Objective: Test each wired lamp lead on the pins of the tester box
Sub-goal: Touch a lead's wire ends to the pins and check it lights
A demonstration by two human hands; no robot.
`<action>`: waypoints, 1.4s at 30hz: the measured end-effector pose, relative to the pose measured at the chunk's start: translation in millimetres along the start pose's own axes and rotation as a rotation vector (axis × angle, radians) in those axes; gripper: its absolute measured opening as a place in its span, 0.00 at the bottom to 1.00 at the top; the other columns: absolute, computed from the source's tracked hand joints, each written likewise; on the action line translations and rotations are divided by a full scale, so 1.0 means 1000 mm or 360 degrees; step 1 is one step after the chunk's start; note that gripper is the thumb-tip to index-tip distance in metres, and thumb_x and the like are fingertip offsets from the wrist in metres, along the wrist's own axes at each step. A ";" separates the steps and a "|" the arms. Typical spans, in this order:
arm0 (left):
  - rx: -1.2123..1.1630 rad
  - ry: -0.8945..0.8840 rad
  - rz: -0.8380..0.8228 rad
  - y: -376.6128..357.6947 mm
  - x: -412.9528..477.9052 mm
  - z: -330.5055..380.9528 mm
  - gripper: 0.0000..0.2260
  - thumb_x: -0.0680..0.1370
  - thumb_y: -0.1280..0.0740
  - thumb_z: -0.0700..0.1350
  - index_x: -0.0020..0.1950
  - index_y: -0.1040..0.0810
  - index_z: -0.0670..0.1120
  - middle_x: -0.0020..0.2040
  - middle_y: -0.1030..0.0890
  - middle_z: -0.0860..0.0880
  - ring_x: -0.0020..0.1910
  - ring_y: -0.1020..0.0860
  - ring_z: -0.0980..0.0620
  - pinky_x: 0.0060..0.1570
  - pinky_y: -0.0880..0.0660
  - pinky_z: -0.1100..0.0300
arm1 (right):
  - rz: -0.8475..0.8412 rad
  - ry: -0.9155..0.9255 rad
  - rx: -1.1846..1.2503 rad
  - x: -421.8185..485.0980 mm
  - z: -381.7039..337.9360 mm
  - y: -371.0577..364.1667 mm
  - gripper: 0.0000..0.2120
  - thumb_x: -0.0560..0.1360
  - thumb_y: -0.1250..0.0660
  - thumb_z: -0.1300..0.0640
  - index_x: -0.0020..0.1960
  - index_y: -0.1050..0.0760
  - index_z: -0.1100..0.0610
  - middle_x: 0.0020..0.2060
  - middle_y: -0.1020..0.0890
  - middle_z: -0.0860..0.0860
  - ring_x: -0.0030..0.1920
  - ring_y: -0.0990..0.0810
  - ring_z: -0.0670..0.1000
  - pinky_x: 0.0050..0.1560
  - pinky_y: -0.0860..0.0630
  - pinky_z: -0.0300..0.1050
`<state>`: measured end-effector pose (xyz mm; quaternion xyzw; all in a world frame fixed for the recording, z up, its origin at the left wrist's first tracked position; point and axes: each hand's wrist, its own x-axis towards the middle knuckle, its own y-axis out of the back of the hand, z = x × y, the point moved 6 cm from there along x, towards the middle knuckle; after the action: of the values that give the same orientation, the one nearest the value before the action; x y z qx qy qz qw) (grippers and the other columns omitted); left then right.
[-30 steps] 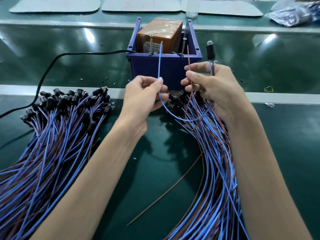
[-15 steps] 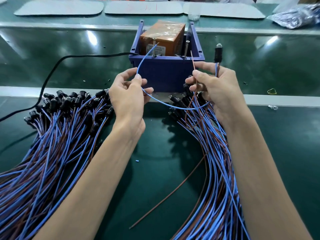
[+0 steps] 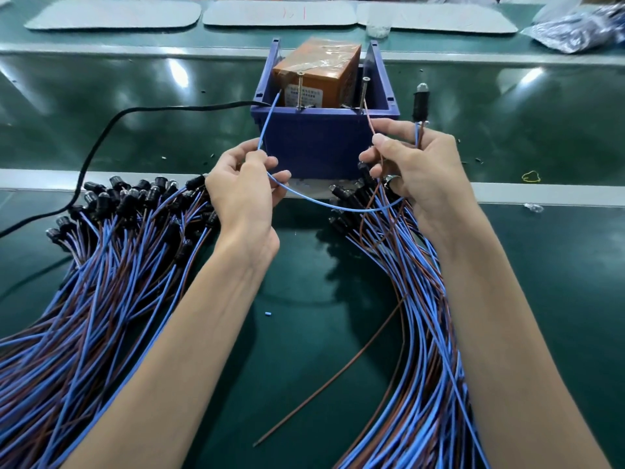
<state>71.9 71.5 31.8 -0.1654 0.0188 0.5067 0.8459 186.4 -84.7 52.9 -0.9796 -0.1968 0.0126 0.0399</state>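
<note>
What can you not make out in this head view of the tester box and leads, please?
Head view:
Label on the orange block: print too small.
Brown wire tip against the right pin: contact too small to judge.
Lamp: lit or not, unclear.
Black cable: cut off by the left edge.
Wire bundles: far ends cut off by the lower edge.

Tester box upper centre of frame, on desk; block inside it, two pins at front rim. Cable runs from box to left edge. Left bundle and right bundle flank centre. Left hand and right hand before box, lead strung between; lamp above right hand. Loose wire lower centre. Pads along top; bag upper right.
</note>
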 end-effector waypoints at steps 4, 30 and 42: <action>0.0104 -0.0003 -0.0076 -0.005 -0.003 -0.001 0.10 0.79 0.39 0.38 0.45 0.21 0.49 0.34 0.23 0.53 0.23 0.26 0.62 0.27 0.28 0.69 | -0.0005 0.0004 -0.0041 0.001 0.001 0.001 0.09 0.78 0.37 0.65 0.54 0.20 0.58 0.29 0.19 0.49 0.25 0.26 0.42 0.24 0.35 0.28; 0.0207 -0.0018 -0.0181 -0.017 -0.021 -0.001 0.10 0.77 0.37 0.37 0.43 0.18 0.49 0.31 0.23 0.54 0.21 0.30 0.61 0.27 0.31 0.70 | -0.0027 0.0007 -0.0119 0.001 -0.003 0.004 0.09 0.78 0.37 0.65 0.50 0.19 0.55 0.25 0.21 0.46 0.24 0.30 0.41 0.22 0.39 0.30; 0.0243 -0.0020 -0.0221 -0.021 -0.027 -0.003 0.10 0.77 0.36 0.38 0.43 0.18 0.49 0.33 0.22 0.53 0.22 0.30 0.61 0.27 0.31 0.71 | -0.0032 0.0002 -0.0143 -0.001 -0.004 0.004 0.10 0.77 0.37 0.65 0.49 0.19 0.55 0.25 0.21 0.46 0.25 0.30 0.41 0.24 0.38 0.31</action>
<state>76.9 38.6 40.0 -0.0980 0.0405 0.4451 0.8892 187.4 -89.3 56.6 -0.9783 -0.2069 0.0026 -0.0038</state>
